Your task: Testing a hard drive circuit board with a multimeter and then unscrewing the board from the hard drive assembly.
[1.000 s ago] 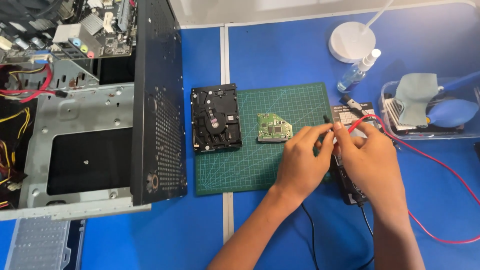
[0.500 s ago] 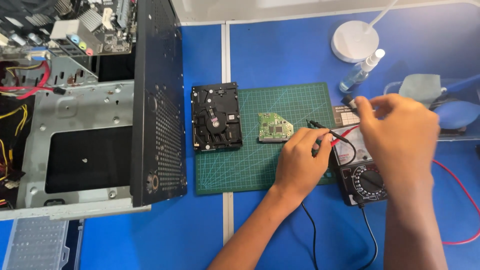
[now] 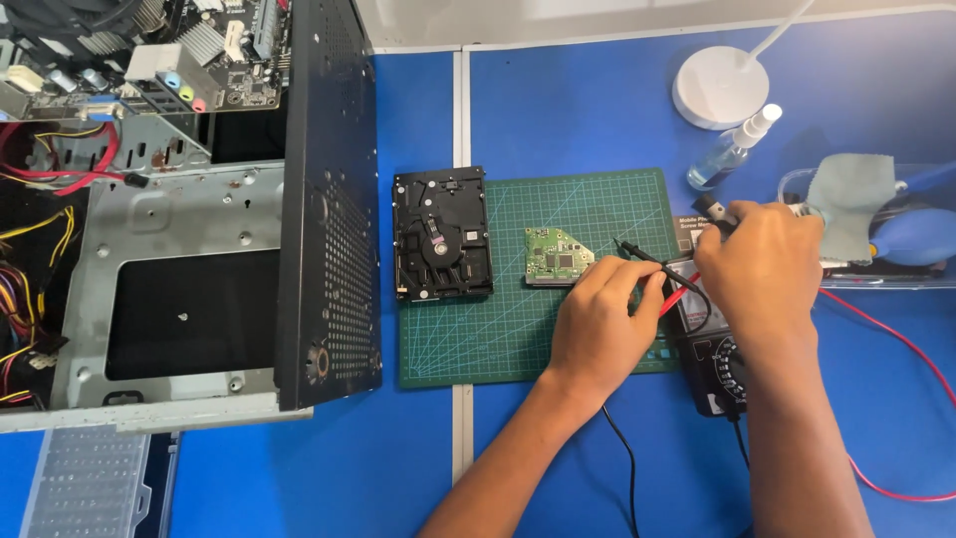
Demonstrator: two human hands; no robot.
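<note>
My left hand (image 3: 600, 321) rests on the green cutting mat (image 3: 498, 339), pinching a black test probe (image 3: 637, 251) whose tip points left toward a small green circuit board (image 3: 556, 255). A red probe (image 3: 679, 296) lies under the same fingers. My right hand (image 3: 762, 271) hovers over the black multimeter (image 3: 713, 377), fingers closed on the black end of a lead (image 3: 706, 210). A black hard drive (image 3: 441, 235), its underside up, lies at the mat's left edge.
An open computer case (image 3: 319, 229) with wiring fills the left. A white lamp base (image 3: 719, 88), spray bottle (image 3: 732, 151) and clear tray (image 3: 901, 274) with cloth and blue blower stand at right. A red wire (image 3: 901, 344) trails right. A clear parts box (image 3: 85, 483) sits bottom left.
My right hand has pulled away from the left hand, going up and right over the multimeter with a lead end. The left hand stays on the mat with the probes.
</note>
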